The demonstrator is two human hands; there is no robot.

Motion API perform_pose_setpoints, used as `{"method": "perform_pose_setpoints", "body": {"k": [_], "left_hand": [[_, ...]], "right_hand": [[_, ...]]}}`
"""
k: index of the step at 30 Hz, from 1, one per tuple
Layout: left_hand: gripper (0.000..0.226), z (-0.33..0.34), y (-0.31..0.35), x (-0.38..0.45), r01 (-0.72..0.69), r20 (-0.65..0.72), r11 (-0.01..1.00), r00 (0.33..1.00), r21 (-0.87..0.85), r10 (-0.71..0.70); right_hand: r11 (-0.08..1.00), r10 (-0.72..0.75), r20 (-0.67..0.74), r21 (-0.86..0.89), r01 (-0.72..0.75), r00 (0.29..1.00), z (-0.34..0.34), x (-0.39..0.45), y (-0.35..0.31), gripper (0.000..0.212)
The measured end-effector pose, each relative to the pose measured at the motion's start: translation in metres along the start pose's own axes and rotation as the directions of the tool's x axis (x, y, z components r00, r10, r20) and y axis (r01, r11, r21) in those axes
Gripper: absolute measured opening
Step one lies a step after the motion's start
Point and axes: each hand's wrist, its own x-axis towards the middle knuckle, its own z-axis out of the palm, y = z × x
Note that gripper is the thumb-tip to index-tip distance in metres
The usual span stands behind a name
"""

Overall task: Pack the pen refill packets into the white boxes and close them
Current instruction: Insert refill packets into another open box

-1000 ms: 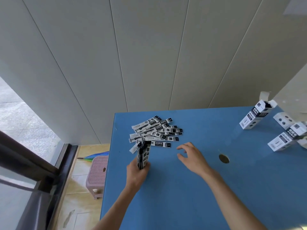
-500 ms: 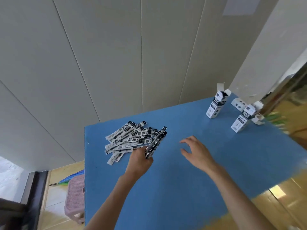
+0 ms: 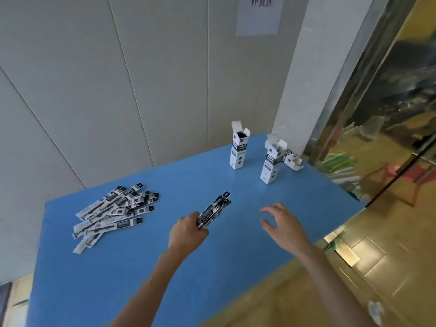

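Observation:
My left hand [image 3: 187,233] grips a bundle of pen refill packets [image 3: 214,212], black and white strips that point up and to the right. A loose pile of refill packets [image 3: 115,212] lies at the left of the blue table [image 3: 146,274]. My right hand [image 3: 282,224] hovers over the table with spread, relaxed fingers and holds nothing. Far right stand two upright white boxes with open top flaps, one [image 3: 238,151] further back and one [image 3: 271,165] nearer. A third white box [image 3: 293,160] lies on its side behind the nearer one.
A pale panelled wall [image 3: 141,90] runs behind the table, with a white pillar [image 3: 304,79] at its far right corner. A glass door with a metal frame [image 3: 377,114] stands to the right. The table's right edge drops to a yellowish tiled floor [image 3: 354,267].
The view has swung right, bringing the boxes toward the middle. My left hand has carried the bundle away from the pile toward the right. My right hand stays spread above the table.

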Motion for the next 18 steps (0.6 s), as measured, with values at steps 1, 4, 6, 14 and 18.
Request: {"method": "perform_pose_setpoints", "body": {"k": [1, 4, 6, 14, 18], "left_hand": [[0.016, 0.006, 0.012, -0.001, 0.015, -0.008, 1.000, 1.000, 0.022, -0.015], [0.016, 0.021, 0.044, 0.001, 0.044, -0.039, 0.996, 0.998, 0.072, -0.041], [0.017, 0.027, 0.062, 0.003, 0.070, -0.069, 0.993, 0.996, 0.090, -0.064], [0.017, 0.050, 0.110, 0.004, 0.175, -0.115, 0.965, 0.981, 0.195, -0.155], [0.019, 0.057, 0.123, 0.023, 0.216, -0.128, 0.949, 0.973, 0.231, -0.190]], "right_hand": [[1.000, -0.008, -0.003, 0.003, 0.008, 1.000, -0.009, -0.004, 0.015, 0.029], [0.999, -0.047, 0.007, -0.007, 0.047, 0.999, -0.036, -0.011, 0.057, 0.029], [0.997, -0.071, 0.013, -0.018, 0.071, 0.997, -0.053, -0.012, 0.082, 0.030], [0.994, -0.109, 0.059, 0.038, 0.107, 0.992, -0.087, 0.004, 0.152, 0.030], [0.990, -0.137, 0.083, 0.054, 0.133, 0.987, -0.091, 0.030, 0.172, 0.030]]}}
